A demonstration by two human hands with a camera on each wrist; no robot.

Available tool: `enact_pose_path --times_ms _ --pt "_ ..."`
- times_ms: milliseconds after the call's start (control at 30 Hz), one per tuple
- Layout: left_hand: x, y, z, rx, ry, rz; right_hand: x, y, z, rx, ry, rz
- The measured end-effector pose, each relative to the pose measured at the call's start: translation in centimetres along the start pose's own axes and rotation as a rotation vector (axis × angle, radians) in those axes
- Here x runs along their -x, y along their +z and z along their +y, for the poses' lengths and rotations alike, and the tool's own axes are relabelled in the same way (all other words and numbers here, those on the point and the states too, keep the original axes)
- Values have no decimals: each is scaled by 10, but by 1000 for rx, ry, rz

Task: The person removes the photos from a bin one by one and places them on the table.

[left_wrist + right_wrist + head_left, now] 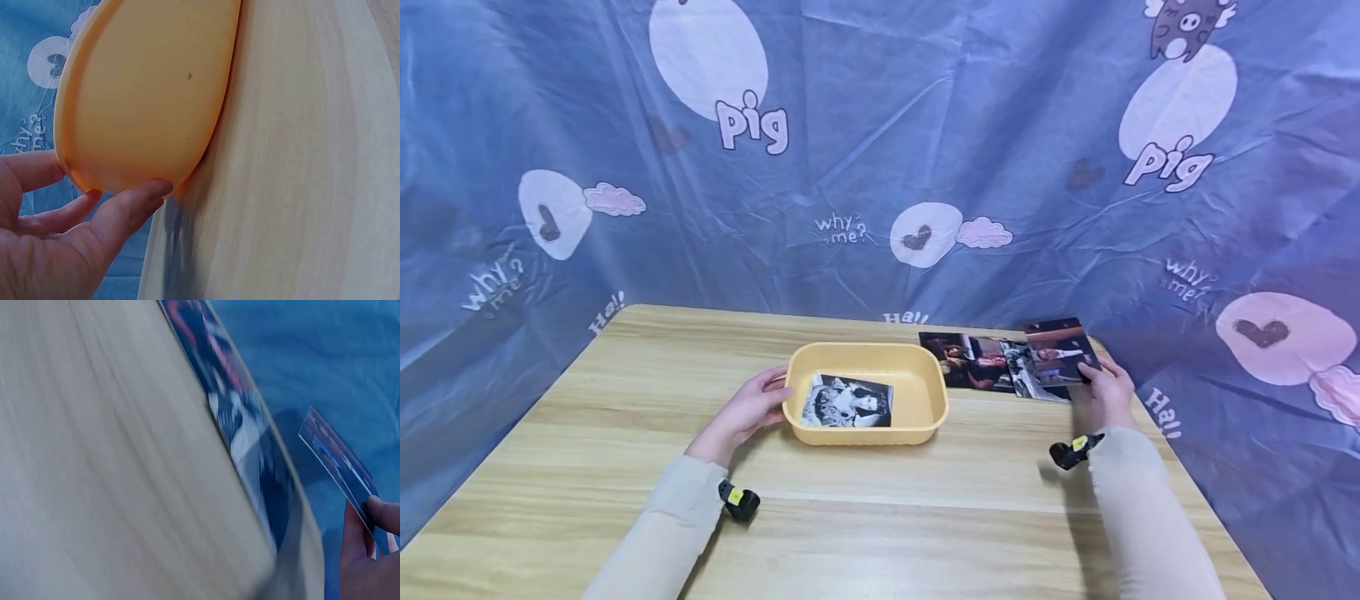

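Note:
A yellow plastic tray (928, 400) with raised walls stands on the table, a black-and-white photo (848, 403) lying inside it. My left hand (751, 410) holds the tray's left end, thumb and fingers against the outer wall (150, 119). Over at the far right, my right hand (1107, 393) pinches a dark colour photo (1058, 348) by its lower corner. The right wrist view shows this photo (337, 462) raised off the table. Below and left of it, a row of several photos (988, 367) lies along the back edge; the held photo partly hides the rightmost one.
The wooden table (880, 517) has its back edge against a blue printed cloth (850, 150), which also hangs along the sides. Black wrist cameras (741, 502) are strapped at both sleeves.

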State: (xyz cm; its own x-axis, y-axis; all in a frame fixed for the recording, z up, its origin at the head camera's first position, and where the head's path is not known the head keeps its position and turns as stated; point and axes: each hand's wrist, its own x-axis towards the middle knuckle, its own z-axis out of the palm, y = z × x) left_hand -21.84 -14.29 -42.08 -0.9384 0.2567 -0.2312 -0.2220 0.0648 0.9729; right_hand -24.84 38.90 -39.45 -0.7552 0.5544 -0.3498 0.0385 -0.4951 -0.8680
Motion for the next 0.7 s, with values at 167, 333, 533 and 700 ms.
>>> enact_pose_path --times_ms 167,333,533,700 --pt "-1 1 1 6 0 -6 -10 -24 1 -74 11 53" --pt "-1 1 2 5 -9 2 -19 -35 5 -98 8 74" --pt "-1 0 1 10 -7 2 -22 -37 10 -37 -1 94" --pt "-1 -1 0 7 -4 -3 -23 -38 14 73 -28 141"
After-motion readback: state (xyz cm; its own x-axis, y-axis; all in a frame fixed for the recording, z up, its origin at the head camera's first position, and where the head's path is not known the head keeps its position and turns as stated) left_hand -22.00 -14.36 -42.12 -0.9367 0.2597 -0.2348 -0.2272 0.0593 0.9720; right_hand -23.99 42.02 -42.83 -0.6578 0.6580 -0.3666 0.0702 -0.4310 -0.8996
